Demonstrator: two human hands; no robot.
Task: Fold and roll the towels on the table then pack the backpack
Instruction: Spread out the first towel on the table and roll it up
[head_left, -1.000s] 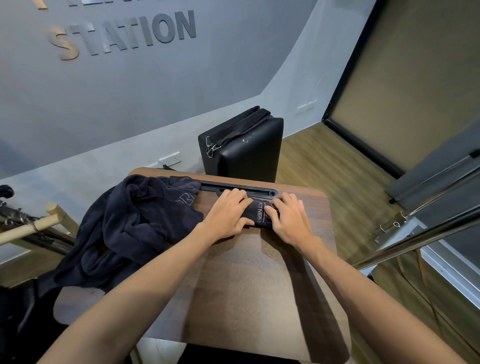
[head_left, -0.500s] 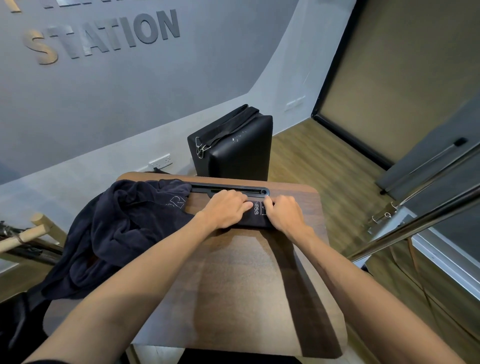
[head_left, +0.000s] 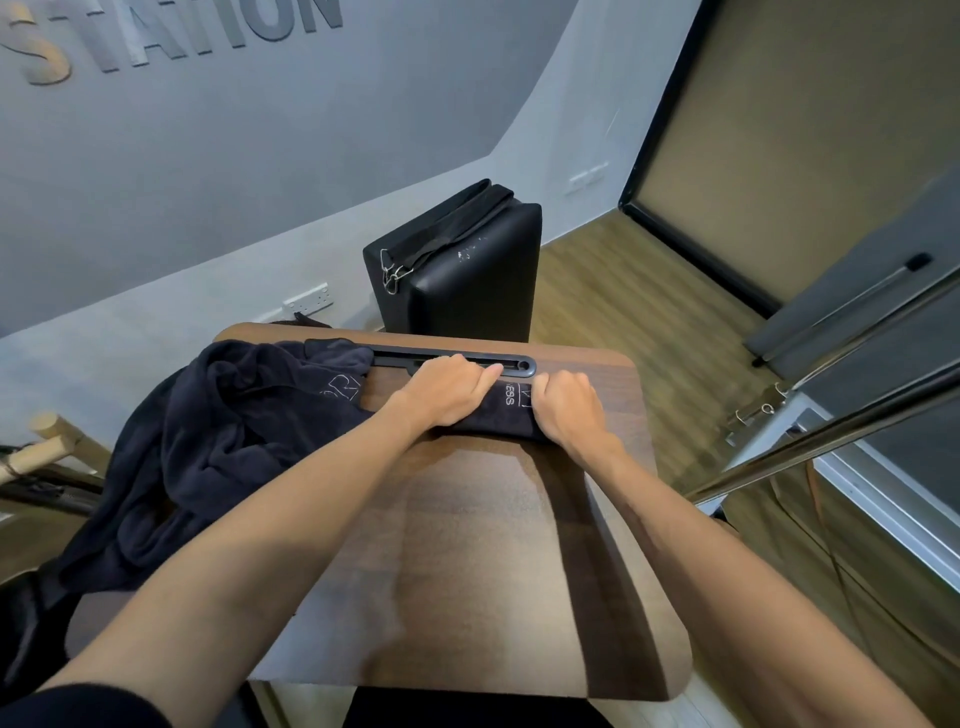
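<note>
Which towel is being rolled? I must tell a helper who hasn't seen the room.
On the wooden table, look toward its far edge, just before the black slotted bar. The rolled towel lies there under the left hand and right hand. Unlike the loose dark pile at the left, it is tight, with white lettering.

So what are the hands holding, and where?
A dark rolled towel on the wooden table: left hand presses its left part, right hand its right end.
</note>
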